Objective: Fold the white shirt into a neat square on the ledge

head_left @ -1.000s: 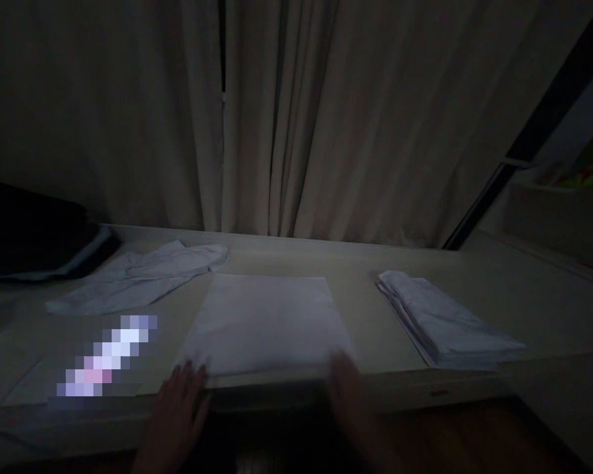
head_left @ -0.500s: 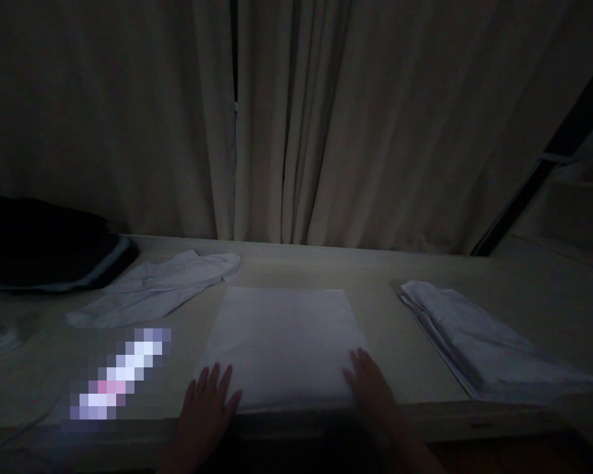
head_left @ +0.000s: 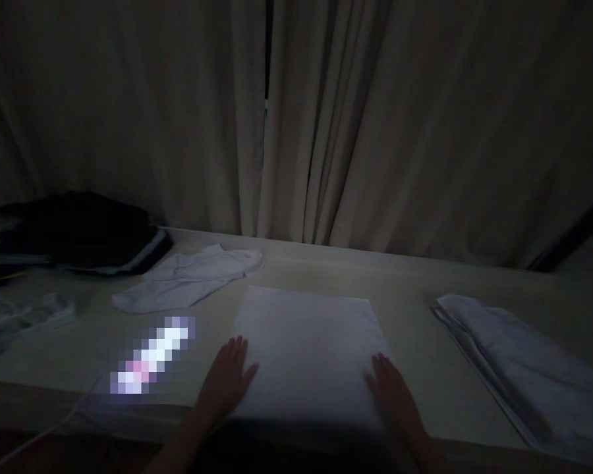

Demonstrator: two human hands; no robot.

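While the room is lying in near darkness, both hands are resting flat on a folded white cloth (head_left: 306, 355) at the near edge of the tabletop (head_left: 415, 289). Neither grip is closing on anything: the left hand (head_left: 226, 380) is lying palm down with its fingers spread open along the cloth's left edge, and the right hand (head_left: 394, 395) is pressing likewise, fingers extended, on the cloth's near right corner. Nothing is being pinched or lifted; the cloth is sitting square and smooth between the two hands, directly in front of the person.

Just left of the left hand a blurred bright patch (head_left: 153, 355) is showing on the tabletop. Farther back on the left a loose, crumpled white garment (head_left: 188, 284) is lying, and beyond it a dark pile of fabric (head_left: 79, 230) is sitting near the wall. Well apart on the right, a stack of folded white cloths (head_left: 508, 362) is lying at a slant. Pale curtains (head_left: 326, 118) are hanging behind everything.
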